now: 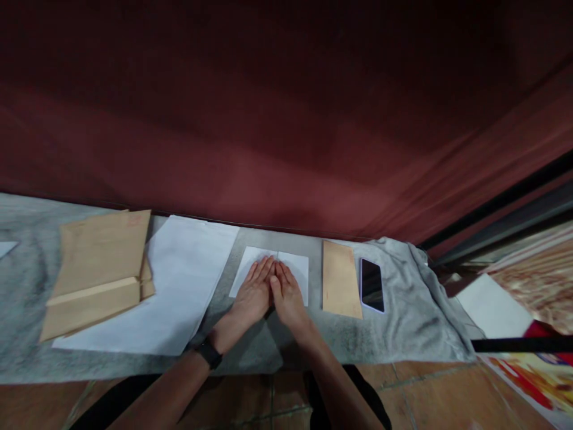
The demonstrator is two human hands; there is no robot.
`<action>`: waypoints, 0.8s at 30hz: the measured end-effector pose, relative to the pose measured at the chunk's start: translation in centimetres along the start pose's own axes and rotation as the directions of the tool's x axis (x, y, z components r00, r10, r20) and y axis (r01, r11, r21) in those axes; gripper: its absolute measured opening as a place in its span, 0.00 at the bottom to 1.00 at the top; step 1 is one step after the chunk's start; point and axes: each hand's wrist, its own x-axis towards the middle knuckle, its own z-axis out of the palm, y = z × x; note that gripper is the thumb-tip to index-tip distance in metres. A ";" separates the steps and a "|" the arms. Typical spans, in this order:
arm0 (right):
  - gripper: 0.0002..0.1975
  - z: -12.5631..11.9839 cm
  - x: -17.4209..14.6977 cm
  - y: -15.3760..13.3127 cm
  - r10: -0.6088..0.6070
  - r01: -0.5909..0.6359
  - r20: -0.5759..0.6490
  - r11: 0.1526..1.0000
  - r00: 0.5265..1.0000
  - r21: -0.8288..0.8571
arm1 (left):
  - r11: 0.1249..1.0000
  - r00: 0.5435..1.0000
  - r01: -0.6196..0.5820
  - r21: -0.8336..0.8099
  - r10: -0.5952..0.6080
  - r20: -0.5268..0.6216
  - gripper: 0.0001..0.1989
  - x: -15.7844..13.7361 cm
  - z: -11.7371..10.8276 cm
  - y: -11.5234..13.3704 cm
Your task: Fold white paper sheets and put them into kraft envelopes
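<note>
A folded sheet of white paper [299,267] lies on the grey cloth in front of me, with a crease or seam running down its middle. My left hand [254,288] rests flat on its left half, fingers stretched forward. Against it, my right hand [287,292] lies on the right half with fingers extended, the two hands touching near the middle line. Neither hand grips anything; both press on the paper. Part of the sheet is hidden under my palms.
To the left, several brown envelopes [101,257] lie over a stack of white paper [192,263]. On the right are a single brown envelope [341,279] and a phone [372,285]. The grey cloth [412,298] meets a dark red curtain-like surface [268,149] behind.
</note>
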 end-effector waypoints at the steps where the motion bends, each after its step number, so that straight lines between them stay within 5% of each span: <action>1: 0.29 0.5 0.3 -0.2 -0.001 0.002 0.007 1.000 1.000 -0.024 | 1.000 1.000 0.007 0.018 -0.007 0.018 0.30 0.1 0.6 0.1; 5: 0.28 1.7 1.1 -0.3 -0.001 0.002 0.008 0.987 1.000 -0.162 | 0.996 0.998 0.050 0.080 -0.054 0.042 0.33 0.4 1.6 0.0; 12: 0.28 1.6 1.6 0.7 0.016 -0.012 0.012 0.966 1.000 -0.257 | 0.988 0.992 0.099 0.122 -0.107 0.060 0.30 0.9 -0.1 -0.5; 24: 0.30 1.9 1.2 2.6 -0.020 -0.017 -0.094 0.926 0.995 -0.376 | 0.970 0.973 0.228 0.086 -0.224 -0.056 0.31 0.7 -0.2 -1.3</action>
